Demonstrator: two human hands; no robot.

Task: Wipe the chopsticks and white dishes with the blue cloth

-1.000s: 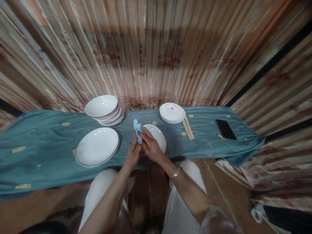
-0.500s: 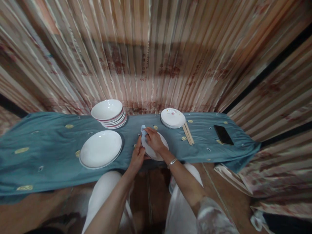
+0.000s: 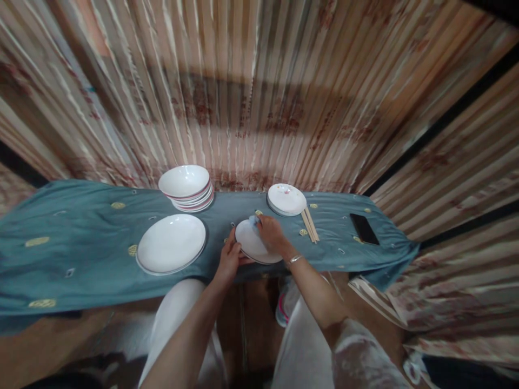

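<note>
My left hand [image 3: 230, 258] grips the left edge of a small white plate [image 3: 250, 241], thumb near the rim and fingers underneath. Over the plate's right side, my right hand [image 3: 271, 233] is closed on a light blue cloth [image 3: 254, 220], pressed near the far rim. To the left lies a large white oval plate [image 3: 172, 244], seemingly with another beneath it. Behind that stands a stack of white bowls [image 3: 185, 183] with red rims. A stack of small plates [image 3: 286, 199] with a flower print sits beyond my right hand, with wooden chopsticks [image 3: 310, 225] beside it.
A teal cloth with yellow motifs covers the long, narrow table [image 3: 93, 259]. A black phone [image 3: 364, 228] lies toward its right end. Pleated patterned curtains [image 3: 227, 119] hang close behind. Below the table's front edge, a clear container [image 3: 283, 309] with a pink band shows by my leg.
My right hand has moved the cloth from the plate's left rim rightward along its far side. My left hand still holds the plate. The view has shifted slightly.
</note>
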